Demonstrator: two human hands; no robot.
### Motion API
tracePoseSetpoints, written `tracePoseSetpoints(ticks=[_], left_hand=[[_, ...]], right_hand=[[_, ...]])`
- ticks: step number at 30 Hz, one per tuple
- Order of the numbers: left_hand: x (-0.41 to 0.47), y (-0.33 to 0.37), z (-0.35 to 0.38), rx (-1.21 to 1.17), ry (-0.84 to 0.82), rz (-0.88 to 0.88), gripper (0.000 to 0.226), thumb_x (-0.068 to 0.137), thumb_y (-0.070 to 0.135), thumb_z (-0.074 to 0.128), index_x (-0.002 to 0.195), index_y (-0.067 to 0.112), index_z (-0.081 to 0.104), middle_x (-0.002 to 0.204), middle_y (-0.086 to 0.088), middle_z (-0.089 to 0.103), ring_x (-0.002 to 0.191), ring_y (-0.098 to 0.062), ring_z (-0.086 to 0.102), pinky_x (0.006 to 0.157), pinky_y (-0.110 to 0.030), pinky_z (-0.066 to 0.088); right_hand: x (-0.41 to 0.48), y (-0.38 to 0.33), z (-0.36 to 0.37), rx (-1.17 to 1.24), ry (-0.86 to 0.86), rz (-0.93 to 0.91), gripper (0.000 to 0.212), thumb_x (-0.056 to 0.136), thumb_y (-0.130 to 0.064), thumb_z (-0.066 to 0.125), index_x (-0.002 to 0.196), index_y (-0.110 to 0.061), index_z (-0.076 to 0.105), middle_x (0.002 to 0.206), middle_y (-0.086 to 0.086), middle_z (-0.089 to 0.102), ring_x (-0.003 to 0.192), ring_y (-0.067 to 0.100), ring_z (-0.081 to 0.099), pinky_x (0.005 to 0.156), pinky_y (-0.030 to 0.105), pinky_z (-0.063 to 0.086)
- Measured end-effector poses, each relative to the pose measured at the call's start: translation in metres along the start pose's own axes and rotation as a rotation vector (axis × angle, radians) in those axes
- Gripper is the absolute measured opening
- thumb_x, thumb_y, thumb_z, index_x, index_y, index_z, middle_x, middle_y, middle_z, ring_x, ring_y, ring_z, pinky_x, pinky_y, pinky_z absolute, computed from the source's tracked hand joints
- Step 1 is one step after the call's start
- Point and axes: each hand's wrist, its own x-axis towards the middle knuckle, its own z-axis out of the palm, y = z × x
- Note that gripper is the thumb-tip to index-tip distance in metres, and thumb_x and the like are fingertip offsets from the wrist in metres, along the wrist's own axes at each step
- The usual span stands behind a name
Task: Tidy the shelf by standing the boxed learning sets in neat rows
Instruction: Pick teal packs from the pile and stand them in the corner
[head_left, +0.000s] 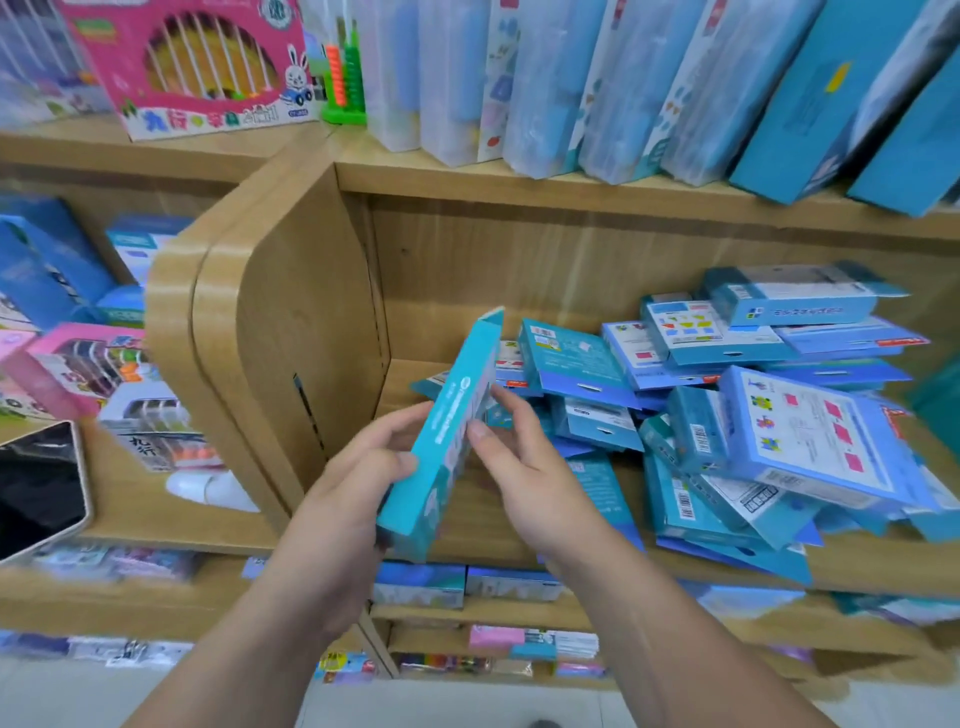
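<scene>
A teal boxed learning set (441, 441) stands tilted on edge in front of the middle shelf, held between both hands. My left hand (358, 467) grips its lower left side, thumb on the narrow face. My right hand (511, 462) pinches its right face with thumb and fingers. Behind and to the right, a jumbled pile of several blue boxed sets (737, 410) lies flat and overlapping on the wooden shelf board (483, 525). The left part of that shelf, beside the wooden divider (291, 343), holds no standing boxes.
A row of tall blue and clear boxes (649, 88) stands on the shelf above. Pink abacus boxes (192, 62) and a green abacus (345, 78) sit upper left. More toy boxes (104, 374) and a dark tablet (41, 483) occupy the left bay. Lower shelves hold flat boxes (467, 584).
</scene>
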Motion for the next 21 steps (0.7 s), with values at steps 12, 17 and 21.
tracePoseSetpoints(ticks=[12, 17, 21], left_hand=[[0.025, 0.006, 0.119, -0.067, -0.234, 0.135, 0.019, 0.098, 0.011, 0.051, 0.102, 0.013, 0.069, 0.093, -0.005, 0.077, 0.079, -0.012, 0.073, 0.061, -0.018, 0.054], [0.024, 0.010, 0.198, -0.050, -0.321, 0.251, 0.015, 0.096, 0.007, 0.052, 0.100, 0.009, 0.067, 0.079, -0.005, 0.075, 0.062, -0.011, 0.067, 0.052, -0.018, 0.050], [0.016, 0.006, 0.280, -0.021, -0.364, 0.290, 0.017, 0.094, 0.004, 0.055, 0.104, 0.010, 0.067, 0.076, -0.007, 0.074, 0.055, -0.010, 0.064, 0.047, -0.018, 0.047]], right_hand=[[-0.056, -0.012, -0.106, -0.010, 0.356, -0.288, 0.059, 0.096, -0.019, 0.061, 0.138, -0.055, 0.039, 0.136, -0.015, 0.060, 0.122, 0.014, 0.061, 0.101, 0.051, 0.050], [-0.092, -0.010, -0.183, -0.086, 0.481, -0.334, 0.057, 0.094, -0.021, 0.058, 0.137, -0.054, 0.041, 0.138, -0.007, 0.058, 0.125, 0.019, 0.059, 0.102, 0.052, 0.048], [-0.127, -0.001, -0.256, -0.086, 0.535, -0.362, 0.055, 0.096, -0.018, 0.058, 0.136, -0.053, 0.043, 0.138, -0.011, 0.058, 0.125, 0.016, 0.058, 0.101, 0.049, 0.050]])
